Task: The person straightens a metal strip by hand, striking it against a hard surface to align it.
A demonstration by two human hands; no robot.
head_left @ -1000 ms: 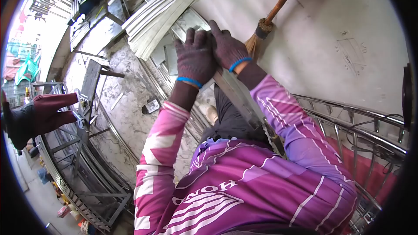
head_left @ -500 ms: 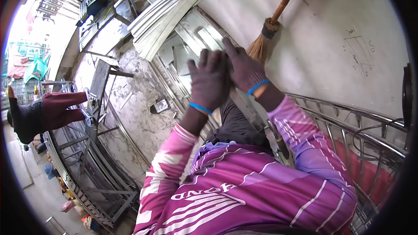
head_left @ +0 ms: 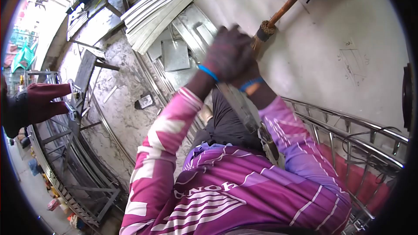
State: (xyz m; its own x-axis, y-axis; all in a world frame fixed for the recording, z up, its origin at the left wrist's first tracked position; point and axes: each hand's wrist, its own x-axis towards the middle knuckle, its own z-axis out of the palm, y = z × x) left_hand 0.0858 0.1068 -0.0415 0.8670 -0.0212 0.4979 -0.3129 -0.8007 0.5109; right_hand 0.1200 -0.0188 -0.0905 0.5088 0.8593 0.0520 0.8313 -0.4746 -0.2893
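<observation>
My left hand, in a dark glove with a blue cuff, is clasped over my right hand, gloved the same way. Both are raised in front of my chest and smeared by motion. The left fingers fold over the right hand, whose own fingers are mostly hidden. No tool shows in either hand. Just beyond them a straw broom leans at the wall. Below the hands runs a long flat metal bar, close to my dark-trousered leg.
Curved pale metal strips and a square metal sheet lie ahead. A shiny tubular metal rack stands on the right. On the left are a person in maroon trousers and dark metal frames. The wall bears a pencilled sketch.
My hands, earlier side by side with several fingers extended, have come together, the left folding over the right. The view has shifted slightly, and the person at left now sits nearer the edge.
</observation>
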